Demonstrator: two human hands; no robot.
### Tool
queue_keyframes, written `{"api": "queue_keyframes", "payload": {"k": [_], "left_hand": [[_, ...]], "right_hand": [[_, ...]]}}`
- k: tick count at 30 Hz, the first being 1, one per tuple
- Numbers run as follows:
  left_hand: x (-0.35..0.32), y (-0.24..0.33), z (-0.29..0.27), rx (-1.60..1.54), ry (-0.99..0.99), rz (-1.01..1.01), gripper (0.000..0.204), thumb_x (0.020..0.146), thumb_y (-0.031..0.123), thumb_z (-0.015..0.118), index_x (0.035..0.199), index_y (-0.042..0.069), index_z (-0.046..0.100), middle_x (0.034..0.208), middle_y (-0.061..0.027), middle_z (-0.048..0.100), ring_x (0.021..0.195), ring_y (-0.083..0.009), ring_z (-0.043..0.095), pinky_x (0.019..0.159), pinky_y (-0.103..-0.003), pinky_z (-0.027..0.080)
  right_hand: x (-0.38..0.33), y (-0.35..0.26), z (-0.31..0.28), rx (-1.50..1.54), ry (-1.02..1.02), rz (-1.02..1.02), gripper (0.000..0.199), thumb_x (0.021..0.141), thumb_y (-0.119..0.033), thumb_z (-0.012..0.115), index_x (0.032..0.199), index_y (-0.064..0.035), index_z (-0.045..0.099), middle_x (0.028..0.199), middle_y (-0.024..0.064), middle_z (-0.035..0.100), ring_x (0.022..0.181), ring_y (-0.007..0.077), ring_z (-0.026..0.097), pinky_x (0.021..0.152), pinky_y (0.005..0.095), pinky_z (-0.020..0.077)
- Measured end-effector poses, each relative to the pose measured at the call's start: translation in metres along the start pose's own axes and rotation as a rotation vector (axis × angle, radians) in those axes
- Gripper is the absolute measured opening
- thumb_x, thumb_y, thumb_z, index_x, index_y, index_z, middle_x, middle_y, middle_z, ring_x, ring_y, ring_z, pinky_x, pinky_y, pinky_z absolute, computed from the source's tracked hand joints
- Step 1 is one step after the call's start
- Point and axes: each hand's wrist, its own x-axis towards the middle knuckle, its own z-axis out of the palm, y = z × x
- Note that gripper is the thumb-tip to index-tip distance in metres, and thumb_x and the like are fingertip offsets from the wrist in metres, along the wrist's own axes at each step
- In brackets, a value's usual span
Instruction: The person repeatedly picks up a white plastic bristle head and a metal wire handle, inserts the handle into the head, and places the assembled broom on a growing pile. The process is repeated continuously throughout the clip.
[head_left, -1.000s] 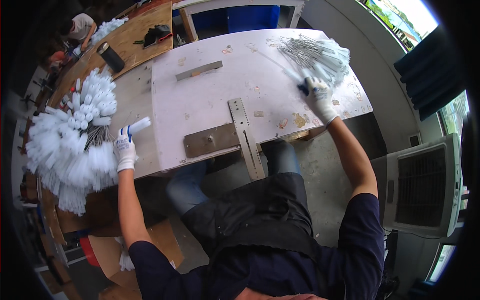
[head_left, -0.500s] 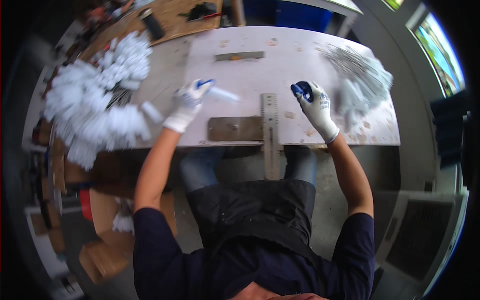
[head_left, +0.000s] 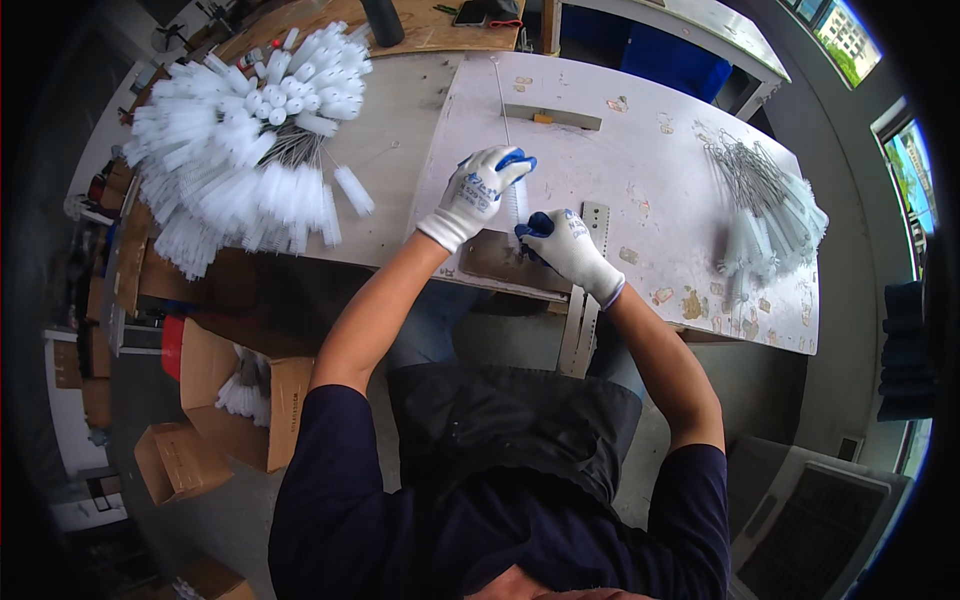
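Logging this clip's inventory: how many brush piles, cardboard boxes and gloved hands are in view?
Piles of white bottle brushes: 2 (large pile, smaller pile)
Open cardboard boxes on the floor: 2 ()
Gloved hands: 2 (left hand, right hand)
Total: 6

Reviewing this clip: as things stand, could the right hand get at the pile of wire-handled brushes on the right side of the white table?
Probably yes. The right hand is at the table's front edge holding a single brush together with the left hand; the white tabletop between it and the brush pile looks bare, though it would need to let go first.
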Motion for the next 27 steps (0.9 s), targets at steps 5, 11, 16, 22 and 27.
{"api": "queue_keyframes", "payload": {"k": [5,11,16,22,27], "left_hand": [[-0.006,0.019,0.027,-0.771,0.284,-0.751,0.048,0.098,0.019,0.06,0.143,0.008,0.051,0.127,-0.0156,0.063,0.114,-0.0277,0.064,0.093,-0.037,0.054],[-0.005,-0.002,0.038,-1.698,-0.069,-1.028,0.039,0.103,0.022,0.051,0.139,0.004,0.054,0.119,-0.0163,0.068,0.099,-0.0273,0.07,0.083,-0.038,0.057],[-0.002,-0.012,0.043,-1.48,-0.122,-0.983,0.028,0.101,0.02,0.054,0.115,0.002,0.071,0.099,-0.0087,0.071,0.088,-0.0191,0.069,0.075,-0.033,0.056],[0.027,0.011,0.035,-1.111,-0.131,-1.06,0.021,0.097,0.022,0.062,0.099,0.01,0.079,0.087,0.0033,0.071,0.072,-0.0062,0.058,0.06,-0.024,0.045],[0.019,0.007,0.046,-1.206,-0.1,-1.1,0.019,0.096,0.023,0.064,0.096,0.013,0.08,0.082,0.0057,0.068,0.066,-0.0051,0.054,0.054,-0.024,0.042]], "right_hand": [[0.003,0.006,-0.001,-0.164,0.063,-0.109,0.022,0.086,-0.023,0.065,0.096,-0.0061,0.074,0.09,0.0203,0.072,0.088,0.0397,0.068,0.081,0.0437,0.0529],[0.014,0.034,-0.012,0.021,-0.074,-0.117,0.023,0.085,-0.01,0.061,0.102,-0.0026,0.074,0.097,0.0194,0.073,0.09,0.0334,0.071,0.085,0.0402,0.0534],[0.011,0.021,-0.009,-0.025,-0.096,-0.062,0.025,0.085,-0.009,0.059,0.104,-0.0007,0.073,0.095,0.0192,0.074,0.089,0.0296,0.072,0.085,0.0378,0.0539],[0.017,0.034,-0.008,0.042,-0.115,-0.03,0.027,0.086,-0.012,0.058,0.106,-0.0025,0.074,0.09,0.0177,0.074,0.083,0.0307,0.072,0.081,0.0388,0.0546],[0.019,0.029,-0.007,-0.038,-0.112,-0.053,0.027,0.089,-0.014,0.06,0.108,0.0015,0.072,0.089,0.0153,0.074,0.082,0.0209,0.07,0.077,0.0344,0.0548]]}}
